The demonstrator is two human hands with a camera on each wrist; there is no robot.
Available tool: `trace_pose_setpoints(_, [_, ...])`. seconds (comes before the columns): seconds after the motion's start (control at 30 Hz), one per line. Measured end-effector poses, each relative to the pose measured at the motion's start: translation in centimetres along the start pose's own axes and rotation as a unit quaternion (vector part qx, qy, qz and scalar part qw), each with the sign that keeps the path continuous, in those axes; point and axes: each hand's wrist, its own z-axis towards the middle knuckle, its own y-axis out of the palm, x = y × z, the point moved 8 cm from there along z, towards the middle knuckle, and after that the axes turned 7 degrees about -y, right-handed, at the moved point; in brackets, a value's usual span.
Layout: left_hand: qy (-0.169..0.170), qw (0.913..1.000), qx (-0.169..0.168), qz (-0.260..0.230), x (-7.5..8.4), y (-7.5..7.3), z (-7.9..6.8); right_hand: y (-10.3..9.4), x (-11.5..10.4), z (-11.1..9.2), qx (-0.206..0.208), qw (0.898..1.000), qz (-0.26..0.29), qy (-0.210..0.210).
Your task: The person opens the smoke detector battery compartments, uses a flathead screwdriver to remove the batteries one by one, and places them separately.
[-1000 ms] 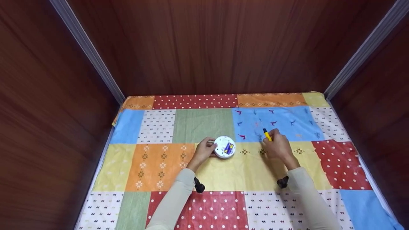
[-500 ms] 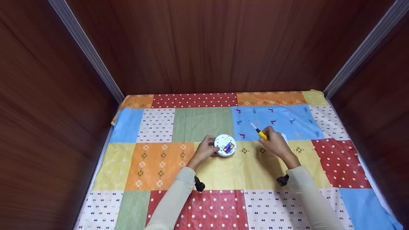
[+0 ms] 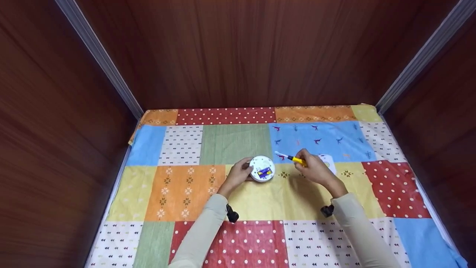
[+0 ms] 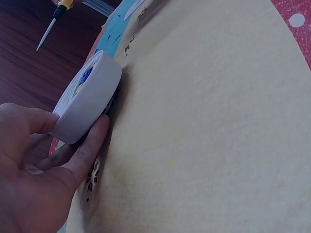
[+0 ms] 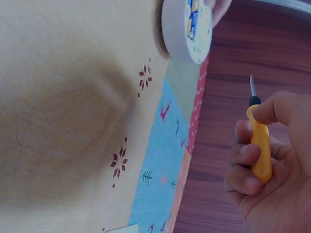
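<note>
My left hand [image 3: 238,175] holds the left edge of a round white battery device [image 3: 262,163], thumb at the rim and fingers underneath, as the left wrist view shows. The device's near side is tilted up off the cloth. Two purple-and-yellow batteries [image 3: 264,172] sit in its upper face. To its right, my right hand [image 3: 314,169] grips a screwdriver [image 5: 262,150] by its yellow handle. The metal shaft [image 5: 252,86] points left toward the device, raised and apart from it. Beyond the right hand lies a flat white piece [image 3: 329,160] with a hole, partly hidden by that hand.
A patchwork-patterned cloth [image 3: 238,143] covers the table. Dark wood panels [image 3: 238,56] stand behind and at both sides, with grey metal strips [image 3: 104,59] at the corners. A black wrist camera [image 3: 232,214] sits on each wrist.
My right hand has moved left, and the screwdriver has swung from pointing away to pointing left at the device. More of the flat white piece shows. The left hand has barely moved.
</note>
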Motion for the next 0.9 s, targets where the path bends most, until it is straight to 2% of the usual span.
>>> trace_pose_setpoints(0.17, [0.001,1.0,0.001,-0.008,0.0,0.0,0.0,0.2,-0.5,0.0,-0.017,1.0,-0.011,-0.008])
trace_pose_setpoints(0.37, [-0.006,0.9998,0.004,0.016,0.1,0.0,0.0,0.6,-1.3,0.1,-0.041,0.999,-0.013,-0.026])
trace_pose_setpoints(0.47, [-0.002,0.9998,0.001,0.021,0.2,0.1,0.0,0.8,-1.7,0.2,-0.043,0.998,-0.016,-0.035])
trace_pose_setpoints(0.67, [0.002,0.9997,-0.017,-0.017,-0.1,0.5,-0.1,1.1,-2.5,0.1,-0.043,0.997,-0.027,-0.049])
trace_pose_setpoints(0.9, [0.003,0.9999,-0.007,-0.008,0.0,0.3,0.1,1.0,-3.0,0.2,-0.038,0.997,-0.036,-0.065])
